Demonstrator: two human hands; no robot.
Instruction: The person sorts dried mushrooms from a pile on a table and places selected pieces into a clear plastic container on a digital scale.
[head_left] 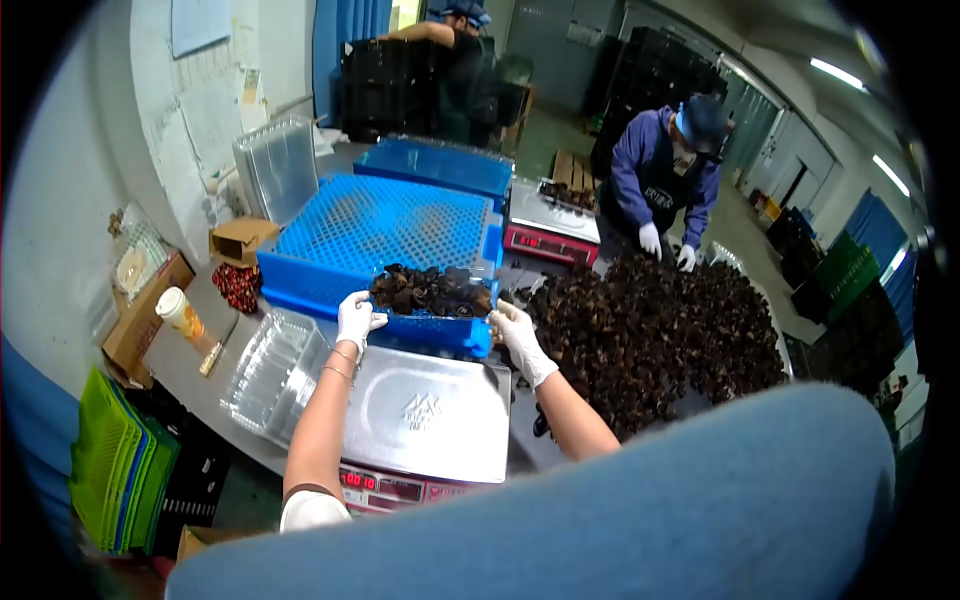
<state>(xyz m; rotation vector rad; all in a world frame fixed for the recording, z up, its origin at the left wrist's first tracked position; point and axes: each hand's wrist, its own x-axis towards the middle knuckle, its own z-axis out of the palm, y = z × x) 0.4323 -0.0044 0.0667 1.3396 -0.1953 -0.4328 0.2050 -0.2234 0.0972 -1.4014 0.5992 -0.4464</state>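
Note:
Between my two gloved hands is a clear plastic tray full of dark, curled pieces that look like wood ear mushrooms (pixel 432 291). My left hand (pixel 358 320) grips its left end, and my right hand (pixel 520 340) has its fingers closed on the right end. The tray is at the near edge of a blue perforated crate (pixel 385 222); whether it rests on the crate or is held just off it, I cannot tell. Nearer to me lies the bare steel pan of a scale (pixel 430 415) with a lit red display. A large heap of the same dark pieces (pixel 655 335) spreads to the right.
Clear empty trays (pixel 277 375) are stacked left of the scale, near a paper cup (pixel 178 310). A second scale (pixel 552 222) bears another filled tray. Across the heap stands a co-worker (pixel 665 175) in white gloves; another person (pixel 465 70) is at dark crates behind.

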